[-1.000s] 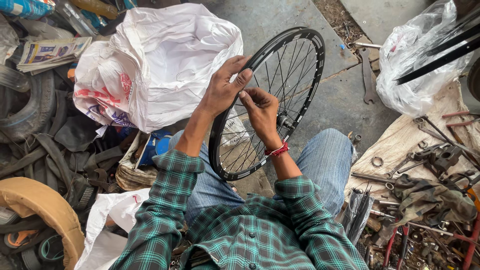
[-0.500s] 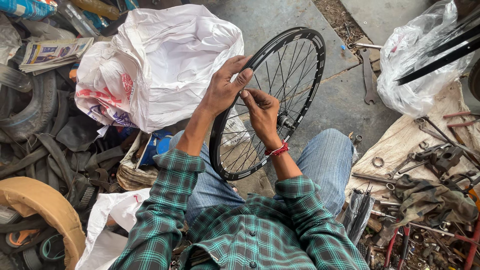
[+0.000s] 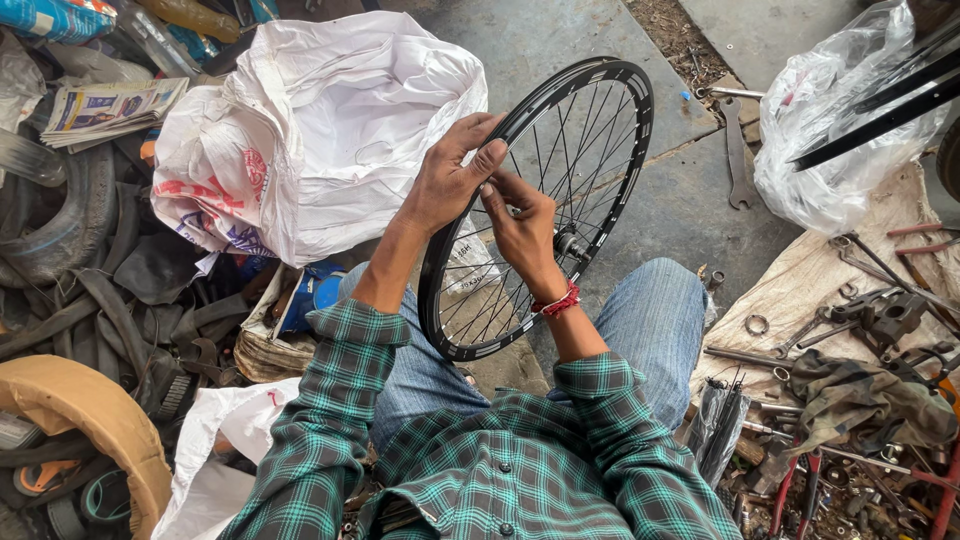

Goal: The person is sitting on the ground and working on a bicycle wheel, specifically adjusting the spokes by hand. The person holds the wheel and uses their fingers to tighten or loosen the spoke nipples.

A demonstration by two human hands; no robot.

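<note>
A black spoked bicycle wheel (image 3: 618, 150) without a tyre stands upright between my knees on the concrete floor. My left hand (image 3: 450, 180) grips the near side of its rim, thumb over the edge. My right hand (image 3: 522, 228), with a red thread on the wrist, reaches among the spokes just inside the rim, fingers pinched together near my left thumb. What the fingertips pinch is too small to tell. The hub (image 3: 570, 243) shows just right of my right hand.
A big white plastic sack (image 3: 330, 120) sits left of the wheel. Old tyres and tubes (image 3: 70, 260) pile at the left. Wrenches and other tools (image 3: 870, 310) lie on cloth at the right, below a clear plastic bag (image 3: 830, 140). A spanner (image 3: 738, 150) lies on the floor.
Both hands stay at the same spot on the rim. The right hand's fingers have shifted slightly among the spokes. The wheel has not visibly turned.
</note>
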